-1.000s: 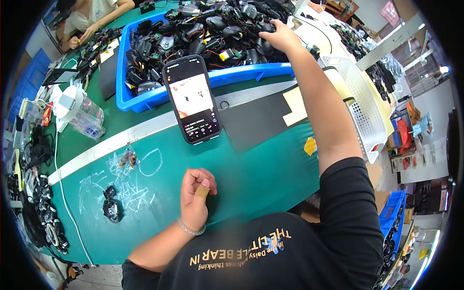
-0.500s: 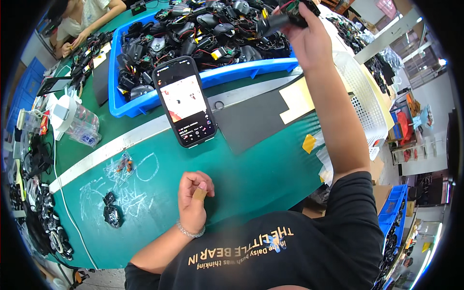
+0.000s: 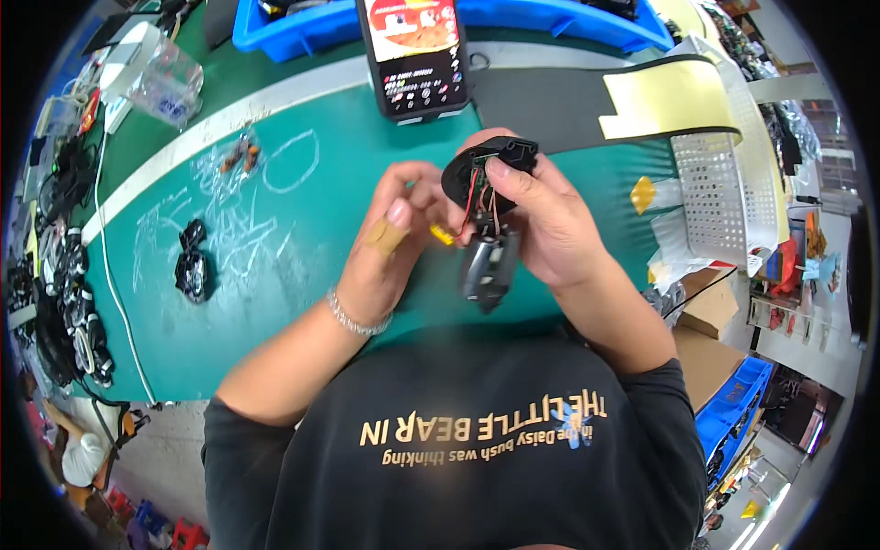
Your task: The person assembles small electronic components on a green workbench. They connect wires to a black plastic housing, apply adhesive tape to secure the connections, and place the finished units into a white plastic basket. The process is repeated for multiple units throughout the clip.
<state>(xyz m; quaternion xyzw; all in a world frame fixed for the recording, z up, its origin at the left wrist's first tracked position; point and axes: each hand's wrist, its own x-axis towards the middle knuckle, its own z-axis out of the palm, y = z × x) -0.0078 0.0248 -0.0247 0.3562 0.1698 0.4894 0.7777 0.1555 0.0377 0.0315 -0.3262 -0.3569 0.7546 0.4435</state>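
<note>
right hand (image 3: 550,225) grips an opened black device (image 3: 490,215) with exposed wires. left hand (image 3: 390,243) pinches a small yellow part (image 3: 442,235) above the green desk (image 3: 275,238).

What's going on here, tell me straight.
A person at a green work mat holds an opened black computer mouse in the right hand; thin wires run between its two shell halves. The left hand, with a plaster on one finger, pinches a small yellow part beside it. A smartphone stands propped ahead, in front of a blue bin. Small black parts lie to the left.
</note>
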